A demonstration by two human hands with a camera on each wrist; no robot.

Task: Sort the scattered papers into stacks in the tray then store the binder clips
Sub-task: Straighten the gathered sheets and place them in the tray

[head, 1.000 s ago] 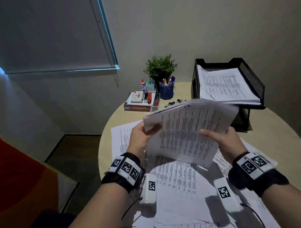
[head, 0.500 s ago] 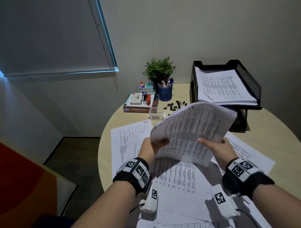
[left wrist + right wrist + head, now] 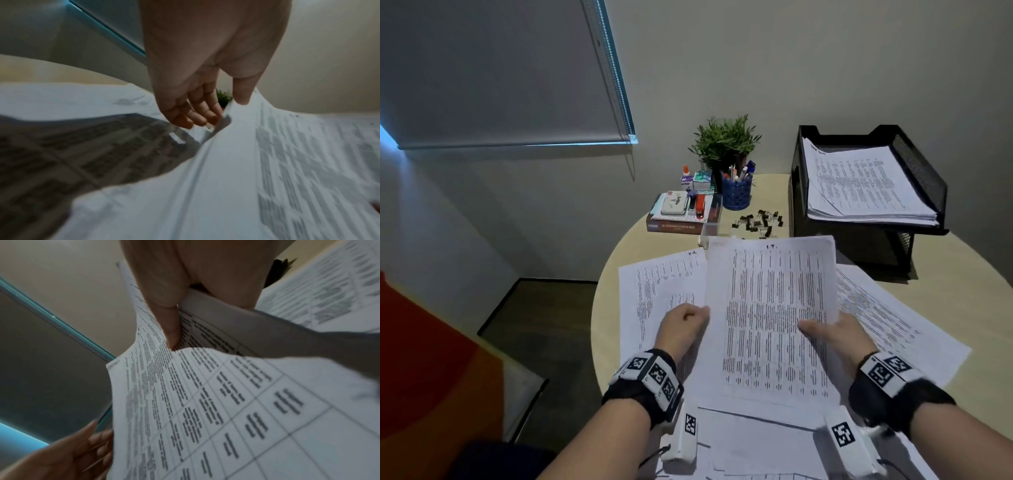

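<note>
I hold a stack of printed papers (image 3: 770,318) level above the round table, its top edge pointing away from me. My left hand (image 3: 683,325) pinches its left edge, thumb on top and fingers beneath (image 3: 224,112). My right hand (image 3: 825,334) grips the right edge with the thumb (image 3: 170,324) lying on the top sheet (image 3: 205,394). The black mesh tray (image 3: 928,164) stands at the back right and holds a paper stack (image 3: 859,185). Several black binder clips (image 3: 758,221) lie loose left of the tray. More sheets (image 3: 661,284) lie spread under my hands.
A potted plant (image 3: 724,144), a blue pen cup (image 3: 736,192) and a book with a stapler and small items on it (image 3: 681,219) sit at the table's (image 3: 962,274) far left. Loose sheets (image 3: 887,318) cover the right side. The table edge curves close on the left.
The held stack has come down from a raised, bowed tilt toward the tray to a flatter position squared in front of me. Both hands have lowered with it.
</note>
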